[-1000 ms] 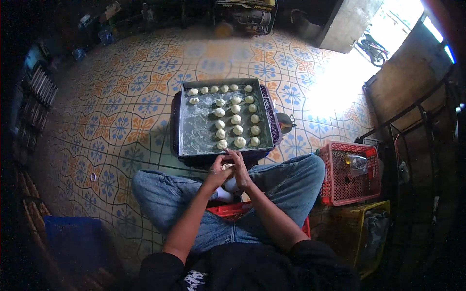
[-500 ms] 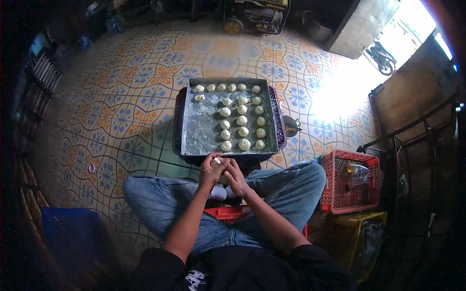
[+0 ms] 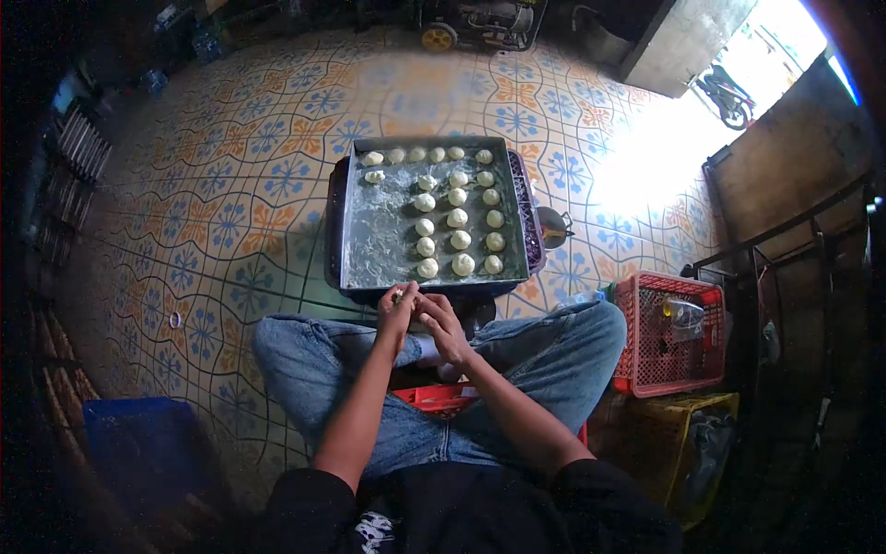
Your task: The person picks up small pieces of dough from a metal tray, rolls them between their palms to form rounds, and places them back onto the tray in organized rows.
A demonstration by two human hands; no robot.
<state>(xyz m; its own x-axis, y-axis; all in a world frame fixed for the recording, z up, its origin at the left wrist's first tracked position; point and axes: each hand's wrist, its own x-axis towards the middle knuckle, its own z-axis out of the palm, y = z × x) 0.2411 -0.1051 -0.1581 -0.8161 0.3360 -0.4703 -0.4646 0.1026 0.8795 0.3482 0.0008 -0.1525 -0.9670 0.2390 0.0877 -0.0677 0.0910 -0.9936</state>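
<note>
The dough (image 3: 399,296) is in the left hand (image 3: 397,319), whose fingers curl about it just outside the tray (image 3: 374,231), off its 6 o'clock rim. The right hand (image 3: 446,328) meets it from 4 o'clock, so the 2 hands are together; most of the lump is hidden, and I cannot tell whether the right fingers grip it too.

It should be light and soft, quick to dent or stretch, likely tacky where bare of flour. A cupped palm with broad fingertip contact round the sides would suit it better than a hard pinch. The balls (image 3: 460,240) in the tray probably handle alike: low on 2 opposite flanks seems the kindest hold, as pressure from above could flatten them.

The tray has upright walls on all 4 sides, so anything crossing at 6 o'clock must clear that rim. Inside, white-dusted room lies from 7 to 9 o'clock, with 1 ball set apart at 10 o'clock. From 1 to 5 o'clock the balls stand near each other, leaving narrow gaps. Outside, a pan (image 3: 555,228) lies beside the purple base (image 3: 526,217) at 3 o'clock; the knees (image 3: 293,343) flank the hands at 9 and 3 o'clock.
</note>
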